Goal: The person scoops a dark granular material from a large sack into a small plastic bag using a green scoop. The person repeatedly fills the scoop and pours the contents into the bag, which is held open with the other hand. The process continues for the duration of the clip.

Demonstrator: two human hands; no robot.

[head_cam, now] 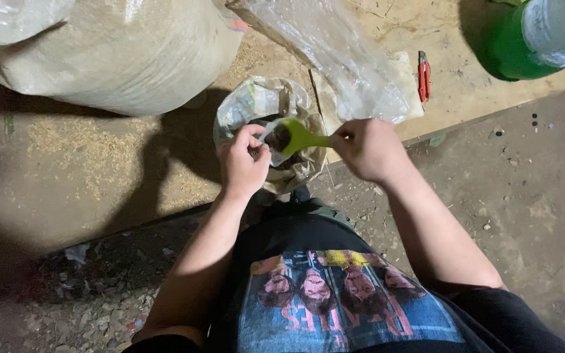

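Green spoon (pixel 299 136) pinched in right hand (pixel 367 149); left hand (pixel 243 163) grips bag (pixel 263 104).

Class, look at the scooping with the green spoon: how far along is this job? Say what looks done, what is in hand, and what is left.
Done: the printed bag already stands open. In hand: the left hand holds a small clear bag while the right hand tips a green spoon of dark material into it. Left: how full it is cannot be judged; the red cutter lies unused.

Big sack (pixel 119 59) blocks my upper left. Clear plastic sheet (pixel 341 59) hangs just behind the bag (pixel 263 104), crowding it from above. Red cutter (pixel 424 75) and green bottle (pixel 518 39) sit further right. Bare floor to my right: room to swing thru.
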